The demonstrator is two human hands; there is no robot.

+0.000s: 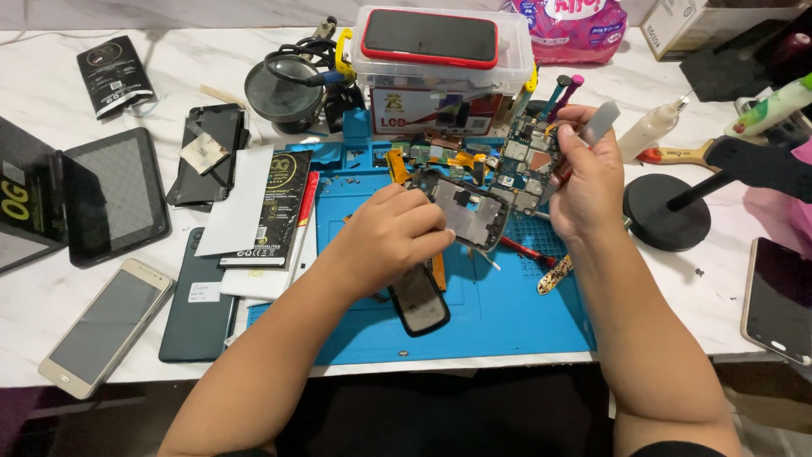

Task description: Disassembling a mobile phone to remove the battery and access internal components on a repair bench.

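My left hand (391, 230) grips an opened phone frame (468, 211), tilted above the blue repair mat (499, 313). My right hand (586, 182) is raised to the right of the frame; it holds a phone circuit board (529, 161) and a thin grey plastic pry card (602, 121) between the fingers. The board hangs just above the frame's upper right corner. A dark oval phone part (420, 300) lies on the mat below my left hand.
A clear plastic box (440, 72) with a red-cased phone on top stands behind the mat. A magnifier (282, 89), tablets (114, 195) and phones (106, 326) lie left. A black round stand (666, 211), bottle (651, 127) and brush sit right; another phone (778, 300) lies far right.
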